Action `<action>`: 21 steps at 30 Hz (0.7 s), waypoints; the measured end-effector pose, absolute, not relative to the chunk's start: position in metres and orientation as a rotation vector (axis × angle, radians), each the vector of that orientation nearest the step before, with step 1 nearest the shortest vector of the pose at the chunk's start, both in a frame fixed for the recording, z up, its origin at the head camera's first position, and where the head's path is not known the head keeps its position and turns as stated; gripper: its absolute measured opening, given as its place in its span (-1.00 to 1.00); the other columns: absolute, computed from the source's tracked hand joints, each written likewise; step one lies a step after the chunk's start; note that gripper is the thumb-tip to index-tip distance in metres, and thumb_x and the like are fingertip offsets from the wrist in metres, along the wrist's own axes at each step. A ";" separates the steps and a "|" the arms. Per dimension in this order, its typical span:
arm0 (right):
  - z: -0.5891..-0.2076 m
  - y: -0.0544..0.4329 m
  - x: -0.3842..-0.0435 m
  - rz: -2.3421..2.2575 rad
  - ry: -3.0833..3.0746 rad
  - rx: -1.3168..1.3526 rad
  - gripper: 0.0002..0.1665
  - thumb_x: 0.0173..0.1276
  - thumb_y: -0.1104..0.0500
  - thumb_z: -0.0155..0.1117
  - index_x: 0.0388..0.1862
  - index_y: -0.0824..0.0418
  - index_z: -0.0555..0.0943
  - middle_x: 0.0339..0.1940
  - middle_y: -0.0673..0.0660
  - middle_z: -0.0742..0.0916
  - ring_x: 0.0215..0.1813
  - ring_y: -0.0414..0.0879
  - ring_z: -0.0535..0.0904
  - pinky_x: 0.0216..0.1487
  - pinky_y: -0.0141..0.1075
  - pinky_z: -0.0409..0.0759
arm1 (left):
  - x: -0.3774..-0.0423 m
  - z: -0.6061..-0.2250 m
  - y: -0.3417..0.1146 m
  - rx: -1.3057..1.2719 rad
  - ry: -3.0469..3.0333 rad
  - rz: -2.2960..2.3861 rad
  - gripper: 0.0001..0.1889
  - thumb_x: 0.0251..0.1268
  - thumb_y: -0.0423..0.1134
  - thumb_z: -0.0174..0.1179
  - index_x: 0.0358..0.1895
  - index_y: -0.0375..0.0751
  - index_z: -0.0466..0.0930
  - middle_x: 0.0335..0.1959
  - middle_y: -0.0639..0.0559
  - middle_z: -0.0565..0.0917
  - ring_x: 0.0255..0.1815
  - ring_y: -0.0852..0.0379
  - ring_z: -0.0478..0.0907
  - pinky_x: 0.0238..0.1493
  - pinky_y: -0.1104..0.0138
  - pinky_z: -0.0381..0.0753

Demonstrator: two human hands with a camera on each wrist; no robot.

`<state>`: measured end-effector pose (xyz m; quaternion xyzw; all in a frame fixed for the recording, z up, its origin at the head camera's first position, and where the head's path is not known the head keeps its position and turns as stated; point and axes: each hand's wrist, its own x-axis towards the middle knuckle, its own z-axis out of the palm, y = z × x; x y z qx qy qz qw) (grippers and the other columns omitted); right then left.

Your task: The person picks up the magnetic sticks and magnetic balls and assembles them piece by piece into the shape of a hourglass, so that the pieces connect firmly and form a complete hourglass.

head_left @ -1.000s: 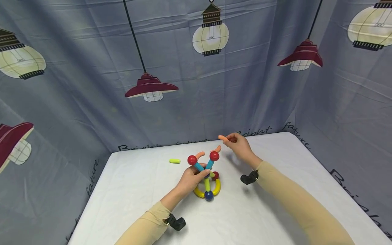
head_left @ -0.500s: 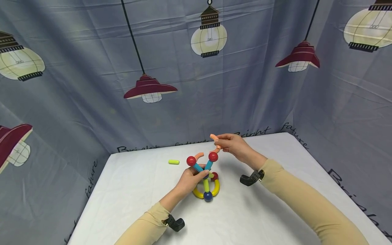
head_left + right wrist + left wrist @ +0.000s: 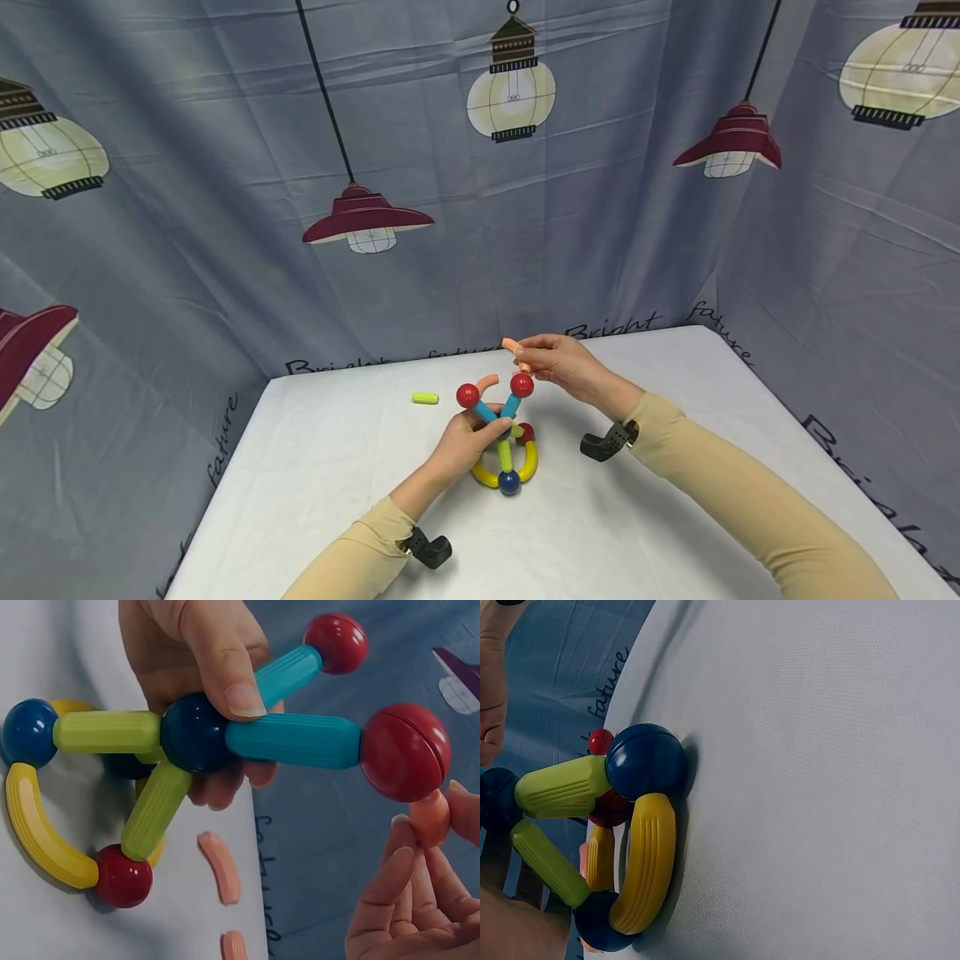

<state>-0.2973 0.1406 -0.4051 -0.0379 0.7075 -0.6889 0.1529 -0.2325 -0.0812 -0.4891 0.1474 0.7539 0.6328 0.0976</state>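
Note:
My left hand (image 3: 459, 443) grips a magnetic ball-and-stick model at its central blue ball (image 3: 193, 733), thumb at the base of a turquoise stick (image 3: 296, 740). Below, lime sticks (image 3: 561, 786) lead down to a ring of yellow curved sticks (image 3: 646, 862) resting on the table. Two turquoise sticks rise in a V, each topped by a red ball, the left ball (image 3: 467, 395) and the right ball (image 3: 522, 384). My right hand (image 3: 566, 368) pinches an orange curved stick (image 3: 430, 819), its end right at the underside of the nearer red ball (image 3: 405, 752) in the right wrist view.
Loose orange curved sticks (image 3: 220, 866) lie on the white table (image 3: 337, 475) behind the model. A short lime stick (image 3: 425, 398) lies to its left. A grey-blue curtain (image 3: 480, 283) printed with lamps hangs along the table's back edge.
My right hand has moved left and closer to the model, bringing the orange stick from the back right to the right red ball. The left hand keeps its grip, nearly still.

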 end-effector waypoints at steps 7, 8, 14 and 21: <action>-0.407 0.140 -0.297 -1.954 2.000 -0.116 -0.36 0.39 0.06 0.45 0.32 0.36 0.52 0.16 0.34 0.69 0.08 0.03 0.68 0.00 -0.29 0.66 | -0.231 -0.488 -0.082 0.468 2.174 1.897 -0.30 0.48 -0.01 0.25 0.58 0.31 0.16 0.10 0.04 0.74 0.14 -0.05 0.67 0.21 0.04 0.57; -0.407 0.140 -0.297 -1.954 1.995 -0.112 -0.36 0.39 0.06 0.45 0.32 0.35 0.52 0.17 0.35 0.68 0.08 0.03 0.68 0.00 -0.29 0.66 | -0.231 -0.488 -0.082 0.468 2.176 1.896 -0.30 0.48 -0.01 0.26 0.58 0.32 0.16 0.09 0.05 0.74 0.15 -0.05 0.67 0.22 0.03 0.56; -0.404 0.140 -0.294 -1.937 2.009 -0.135 -0.37 0.42 0.04 0.41 0.33 0.35 0.51 0.08 0.29 0.73 -0.02 -0.03 0.69 -0.01 -0.30 0.66 | -0.230 -0.485 -0.081 0.426 2.211 1.879 -0.53 0.51 -0.07 0.23 0.40 -0.02 0.49 0.09 -0.09 0.73 0.07 -0.01 0.68 0.21 0.04 0.58; -0.405 0.143 -0.290 -1.869 2.065 -0.223 -0.39 0.46 0.04 0.32 0.36 0.33 0.50 0.02 0.22 0.72 -0.14 -0.03 0.63 -0.06 -0.24 0.61 | -0.233 -0.490 -0.082 0.409 2.226 1.868 -0.57 0.47 0.01 0.26 0.28 -0.08 0.60 0.05 -0.04 0.74 0.05 0.02 0.67 0.19 0.06 0.59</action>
